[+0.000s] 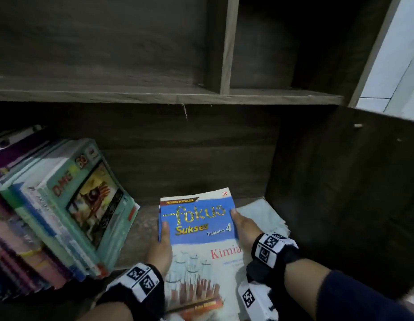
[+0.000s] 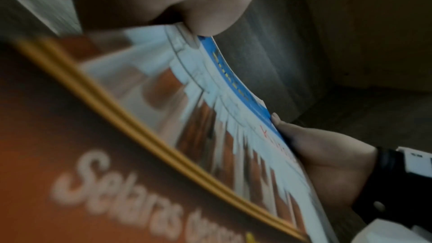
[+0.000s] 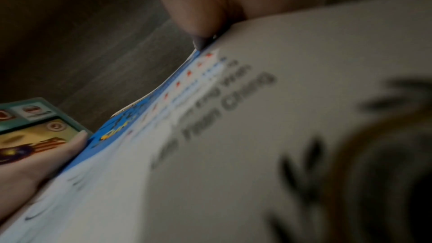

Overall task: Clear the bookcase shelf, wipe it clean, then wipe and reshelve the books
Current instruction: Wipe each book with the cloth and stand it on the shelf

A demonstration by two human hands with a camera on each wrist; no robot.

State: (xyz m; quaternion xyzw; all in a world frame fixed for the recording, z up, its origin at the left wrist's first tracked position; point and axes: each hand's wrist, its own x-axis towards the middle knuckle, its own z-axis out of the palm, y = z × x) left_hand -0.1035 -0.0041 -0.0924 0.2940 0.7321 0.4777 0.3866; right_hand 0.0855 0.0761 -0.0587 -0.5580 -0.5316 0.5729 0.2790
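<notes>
A blue-and-white chemistry book (image 1: 201, 230), titled "fokus Sukses", sits face up between both hands, thumbs on its side edges. Left of the left hand (image 1: 160, 249), a row of books (image 1: 62, 212) leans on the lower shelf (image 1: 143, 218). A white cloth (image 1: 263, 214) lies beyond the right hand (image 1: 244, 228).

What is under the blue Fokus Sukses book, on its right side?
A pale cloth lies on the shelf floor, showing beyond the Fokus Sukses book and the right hand. How far it reaches beneath the book is hidden.

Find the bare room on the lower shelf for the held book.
Bare strip between the leaning books and the Fokus book, held by left hand and right hand. Crowded: far left; white cloth right.
</notes>
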